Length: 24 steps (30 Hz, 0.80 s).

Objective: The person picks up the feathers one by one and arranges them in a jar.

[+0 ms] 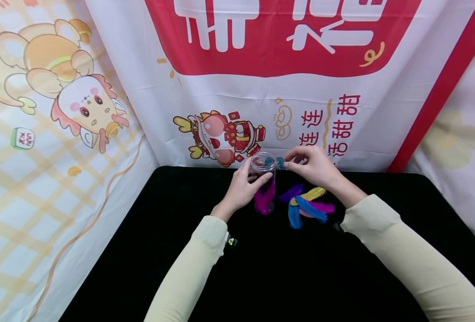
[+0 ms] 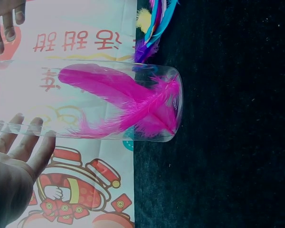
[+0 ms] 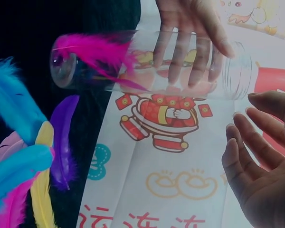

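Observation:
My left hand (image 1: 241,187) grips a clear plastic jar (image 1: 266,169) round its upper part, fingers on the far side and thumb in front. The jar has no lid on and stands upright, its base near the table. Magenta feathers (image 2: 128,102) lie inside toward its bottom. Just right of the open mouth is my right hand (image 1: 315,167), thumb and fingers bent and apart with nothing between them in the right wrist view. Below that hand lies a loose pile of feathers: blue (image 3: 19,92), purple (image 3: 61,142), yellow (image 3: 42,190), magenta and pale pink.
A black cloth covers the table (image 1: 285,277). Right behind it hangs a white and red printed banner (image 1: 229,89), close to both hands. Another printed cloth (image 1: 40,179) forms the left side, and a pale one (image 1: 458,179) the right.

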{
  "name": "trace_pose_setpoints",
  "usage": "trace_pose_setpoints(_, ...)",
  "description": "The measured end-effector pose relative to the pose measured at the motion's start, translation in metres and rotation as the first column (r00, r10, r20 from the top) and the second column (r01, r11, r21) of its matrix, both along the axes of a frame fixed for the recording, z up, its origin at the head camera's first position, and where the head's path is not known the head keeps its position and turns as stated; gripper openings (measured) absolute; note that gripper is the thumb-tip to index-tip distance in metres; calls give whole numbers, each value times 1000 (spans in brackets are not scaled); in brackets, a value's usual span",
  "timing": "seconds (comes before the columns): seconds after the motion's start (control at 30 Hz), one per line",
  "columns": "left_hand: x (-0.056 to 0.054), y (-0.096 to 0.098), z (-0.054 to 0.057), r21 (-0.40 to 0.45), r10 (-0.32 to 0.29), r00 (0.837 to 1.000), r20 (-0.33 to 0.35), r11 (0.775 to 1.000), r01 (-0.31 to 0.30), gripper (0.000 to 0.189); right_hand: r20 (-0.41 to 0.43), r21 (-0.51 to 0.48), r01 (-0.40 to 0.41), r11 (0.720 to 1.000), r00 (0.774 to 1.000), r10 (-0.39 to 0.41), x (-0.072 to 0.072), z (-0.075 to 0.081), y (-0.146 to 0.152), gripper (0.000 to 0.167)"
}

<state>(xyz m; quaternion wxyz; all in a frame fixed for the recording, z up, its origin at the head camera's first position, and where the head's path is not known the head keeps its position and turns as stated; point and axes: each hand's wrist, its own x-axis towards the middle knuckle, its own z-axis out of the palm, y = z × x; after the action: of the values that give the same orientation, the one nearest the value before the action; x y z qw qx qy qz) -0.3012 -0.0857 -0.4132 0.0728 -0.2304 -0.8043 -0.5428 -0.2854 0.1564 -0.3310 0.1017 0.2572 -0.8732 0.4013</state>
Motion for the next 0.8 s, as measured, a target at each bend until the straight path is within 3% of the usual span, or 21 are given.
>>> trace_pose_setpoints(0.23, 0, 0, 0, 1, 4, 1000, 8, 1000, -4, 67, 22, -1, -5, 1000, 1000, 5, -1, -7, 9, 13)
trace_pose_setpoints(0.53, 1, 1, 1, -6, 11, 1000, 3, 1000, -11, 67, 156, 69, 30, 997, 987, -40, -1, -17, 24, 23)
trace_pose_setpoints(0.8, 2, 1, 2, -14, 12, 1000, 14, 1000, -12, 67, 162, 131, 35, 991, 985, -56, -4, -36, 39, 23)
